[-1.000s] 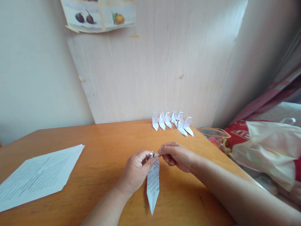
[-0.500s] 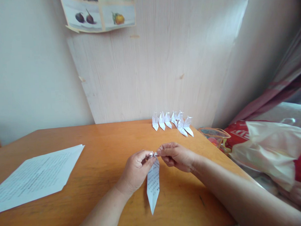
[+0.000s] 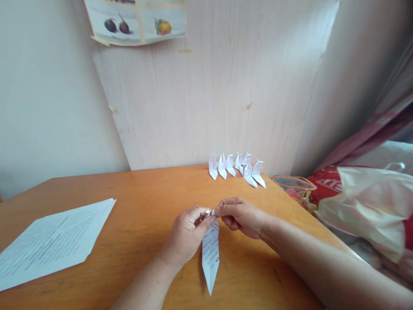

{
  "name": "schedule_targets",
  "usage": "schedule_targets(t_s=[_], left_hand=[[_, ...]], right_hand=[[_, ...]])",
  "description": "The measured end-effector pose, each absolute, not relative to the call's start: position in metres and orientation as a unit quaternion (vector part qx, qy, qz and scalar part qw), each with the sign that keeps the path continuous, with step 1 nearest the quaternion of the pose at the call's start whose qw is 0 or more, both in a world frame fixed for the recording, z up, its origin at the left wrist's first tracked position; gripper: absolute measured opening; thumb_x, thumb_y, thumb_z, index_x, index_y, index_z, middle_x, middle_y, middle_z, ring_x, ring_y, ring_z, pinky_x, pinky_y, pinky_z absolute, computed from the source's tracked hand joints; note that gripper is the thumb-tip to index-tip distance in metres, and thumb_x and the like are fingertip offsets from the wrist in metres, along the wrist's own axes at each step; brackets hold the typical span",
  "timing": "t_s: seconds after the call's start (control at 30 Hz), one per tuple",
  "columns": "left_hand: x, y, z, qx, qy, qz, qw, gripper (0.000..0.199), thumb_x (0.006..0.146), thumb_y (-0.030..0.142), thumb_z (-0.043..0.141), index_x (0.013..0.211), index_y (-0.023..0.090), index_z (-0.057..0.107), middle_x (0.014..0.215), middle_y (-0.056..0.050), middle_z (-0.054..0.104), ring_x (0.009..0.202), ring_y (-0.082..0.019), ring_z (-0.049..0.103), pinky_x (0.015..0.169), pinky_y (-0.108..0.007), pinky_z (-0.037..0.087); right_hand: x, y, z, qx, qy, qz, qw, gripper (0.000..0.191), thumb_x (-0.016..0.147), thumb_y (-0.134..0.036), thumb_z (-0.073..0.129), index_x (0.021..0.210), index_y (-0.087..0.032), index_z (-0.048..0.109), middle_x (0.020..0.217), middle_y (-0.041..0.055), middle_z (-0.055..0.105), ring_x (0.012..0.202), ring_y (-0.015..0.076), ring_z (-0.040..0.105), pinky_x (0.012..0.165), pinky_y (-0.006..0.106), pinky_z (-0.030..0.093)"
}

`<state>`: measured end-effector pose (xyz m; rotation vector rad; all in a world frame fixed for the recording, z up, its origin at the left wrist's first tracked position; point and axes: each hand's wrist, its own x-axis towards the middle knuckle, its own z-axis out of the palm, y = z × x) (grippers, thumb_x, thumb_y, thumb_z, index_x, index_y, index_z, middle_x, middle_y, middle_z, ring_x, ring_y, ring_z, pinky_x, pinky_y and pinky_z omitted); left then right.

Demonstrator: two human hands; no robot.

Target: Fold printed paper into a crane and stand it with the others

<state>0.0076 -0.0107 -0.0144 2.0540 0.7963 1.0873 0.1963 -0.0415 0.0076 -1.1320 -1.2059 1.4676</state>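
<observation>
One folded paper strip (image 3: 210, 250) between my two hands, seven folded pieces (image 3: 239, 163) behind

I have one strip of printed paper in my grip, over the near middle of the desk (image 3: 143, 189), its pointed end towards me. My left hand (image 3: 187, 235) pinches its upper end, thumb and forefinger closed together on the paper. My right hand (image 3: 242, 216) has thumb and forefinger brought together on a small folded tip there, right beside my left fingertips; the other fingers are curled in.

At the back I count seven white folded pieces (some overlap, so the count takes care), standing close together near the right corner. To my left lies one paper stack (image 3: 57, 239) of printed sheets; I cannot tell how many. One picture sheet (image 3: 137, 21) hangs on the board (image 3: 218, 96), showing two dark fruits and one yellow one in its lower panels.

Beyond the right edge sits an orange-rimmed container (image 3: 295, 183) with something reddish and yellowish in it, too blurred for me to name. Next to it are a red bag (image 3: 324, 180) and a pale plastic bag (image 3: 371, 203); their contents are hidden from me.

The back edge meets the board. A broad stretch of wood separates my left hand from the stack, and my right forearm reaches across the right edge.
</observation>
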Motion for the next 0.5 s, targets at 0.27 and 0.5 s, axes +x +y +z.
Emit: schedule_targets(t_s=[0.27, 0.5], left_hand=[[0.0063, -0.0095, -0.0162, 0.775, 0.314, 0.425, 0.347, 0.016, 0.089, 0.033, 0.064, 0.089, 0.018, 0.071, 0.081, -0.001, 0.069, 0.075, -0.015, 0.061, 0.071, -0.024, 0.048], [0.0049, -0.0029, -0.0215, 0.757, 0.341, 0.435, 0.349, 0.019, 0.089, 0.036, 0.064, 0.094, 0.019, 0.071, 0.085, -0.002, 0.072, 0.077, -0.016, 0.063, 0.072, -0.025, 0.049]], right_hand=[[0.2009, -0.0383, 0.0089, -0.492, -0.475, 0.566, 0.46, 0.012, 0.073, -0.025, 0.06, 0.064, -0.017, 0.058, 0.048, -0.0035, 0.048, 0.041, 0.0075, 0.035, 0.04, 0.024, 0.018], [0.2015, -0.0382, 0.0061, -0.54, -0.526, 0.509, 0.414, 0.011, 0.074, -0.026, 0.061, 0.067, -0.019, 0.057, 0.049, -0.0049, 0.049, 0.044, 0.008, 0.037, 0.043, 0.023, 0.021]])
